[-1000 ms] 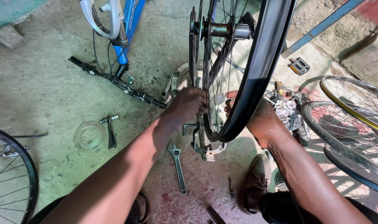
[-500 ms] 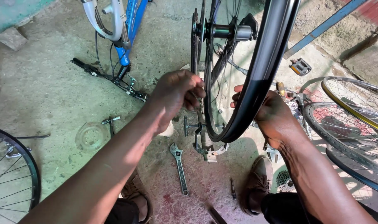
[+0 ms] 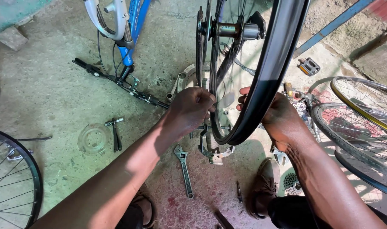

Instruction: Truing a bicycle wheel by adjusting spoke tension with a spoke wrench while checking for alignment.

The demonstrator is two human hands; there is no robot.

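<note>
Both hands work a bicycle wheel [image 3: 261, 85] standing upright over the floor [image 3: 45, 97].
Left hand [image 3: 189, 111], at the wheel's 9 o'clock, has its grip pinched together on the spokes [image 3: 213, 63]; right hand [image 3: 282, 121], at 3 o'clock, clamps the black rim. An adjustable wrench [image 3: 184, 168] lies at 6 o'clock.

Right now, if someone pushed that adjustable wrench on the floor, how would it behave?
The adjustable wrench looks like solid metal, so probably stiff and heavy for its size. It lies flat on the rough concrete floor, so it would likely scrape and slide, not roll. Fragility seems unlikely.
</note>
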